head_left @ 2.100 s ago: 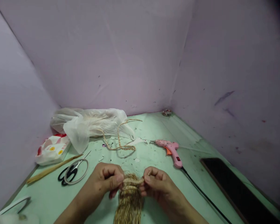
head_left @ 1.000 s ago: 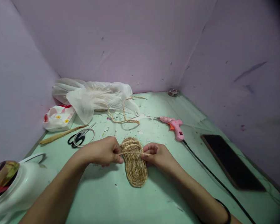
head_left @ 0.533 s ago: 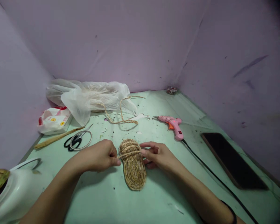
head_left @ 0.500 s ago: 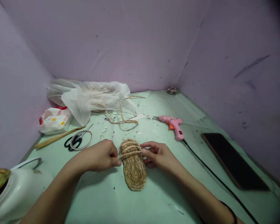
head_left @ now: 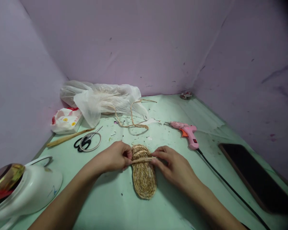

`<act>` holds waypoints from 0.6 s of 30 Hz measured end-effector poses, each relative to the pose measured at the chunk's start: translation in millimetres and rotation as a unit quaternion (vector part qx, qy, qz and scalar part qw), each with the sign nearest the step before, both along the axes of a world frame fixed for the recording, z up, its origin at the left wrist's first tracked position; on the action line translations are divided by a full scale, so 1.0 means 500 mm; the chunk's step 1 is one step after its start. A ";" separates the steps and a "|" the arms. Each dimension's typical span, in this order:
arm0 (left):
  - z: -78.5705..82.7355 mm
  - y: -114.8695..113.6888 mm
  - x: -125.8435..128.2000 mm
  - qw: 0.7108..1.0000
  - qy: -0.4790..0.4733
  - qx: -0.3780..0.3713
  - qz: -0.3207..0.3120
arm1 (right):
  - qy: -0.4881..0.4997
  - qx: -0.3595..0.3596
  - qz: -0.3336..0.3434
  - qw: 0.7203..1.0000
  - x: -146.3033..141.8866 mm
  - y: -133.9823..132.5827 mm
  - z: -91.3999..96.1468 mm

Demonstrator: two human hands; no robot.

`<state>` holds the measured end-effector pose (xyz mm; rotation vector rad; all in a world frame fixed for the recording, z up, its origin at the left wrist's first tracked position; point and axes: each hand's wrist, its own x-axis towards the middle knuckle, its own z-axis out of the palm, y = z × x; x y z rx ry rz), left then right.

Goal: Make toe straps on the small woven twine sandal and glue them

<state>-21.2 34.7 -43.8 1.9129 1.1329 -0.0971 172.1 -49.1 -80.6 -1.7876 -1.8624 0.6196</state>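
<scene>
A slipper-shaped sole (head_left: 144,182) of coiled straw rope lies flat on the table, rounded end toward me. A thin straw cord (head_left: 142,160) runs across its upper part, with another strand just above. My left hand (head_left: 118,156) is closed at the sole's left edge, pinching the cord's left end between thumb and fingers. On the other side, my right hand (head_left: 172,163) pinches the cord's right end at the sole's edge, its index finger reaching over the rim. The fingertips partly hide both cord ends.
A pink glue gun (head_left: 188,132) with a black cable lies right, near a dark phone (head_left: 252,175). Scissors (head_left: 86,141), a ring (head_left: 99,145) and a straw strip (head_left: 70,138) lie left. Behind are loose braided rope (head_left: 132,118) and a plastic bag (head_left: 103,95). A white lamp-like object (head_left: 42,188) stands front left.
The view has shifted, so everything sits further right or left in it. My left hand has come closer to the sole's edge, and the cord now lies lower and flatter across it.
</scene>
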 end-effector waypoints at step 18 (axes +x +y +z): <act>-0.047 -0.070 -0.025 0.979 0.015 0.201 0.042 | 0.009 -0.004 0.025 1.000 0.006 0.006 -0.008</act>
